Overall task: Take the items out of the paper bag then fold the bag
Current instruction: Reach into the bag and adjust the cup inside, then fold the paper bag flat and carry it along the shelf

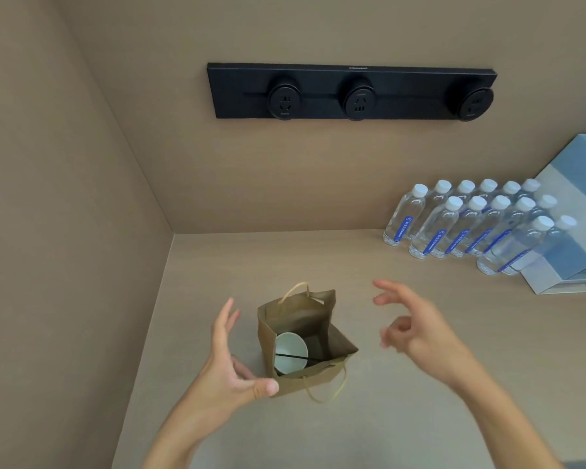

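A small brown paper bag (322, 336) with twisted paper handles stands open on the beige counter (386, 401). Inside it I see a white paper cup (290, 352) with a thin black stick lying across its mouth. My left hand (230, 363) is spread beside the bag's left side, its thumb tip touching the bag's near left corner and its fingers apart. To the right of the bag hovers my right hand (413, 330), blurred, fingers loosely curled and apart, holding nothing and clear of the bag.
Several clear water bottles (471, 225) with white caps stand at the back right, next to a blue-and-white box (575, 231). A black socket strip (352, 93) is on the back wall. A side wall (65, 231) closes the counter on the left.
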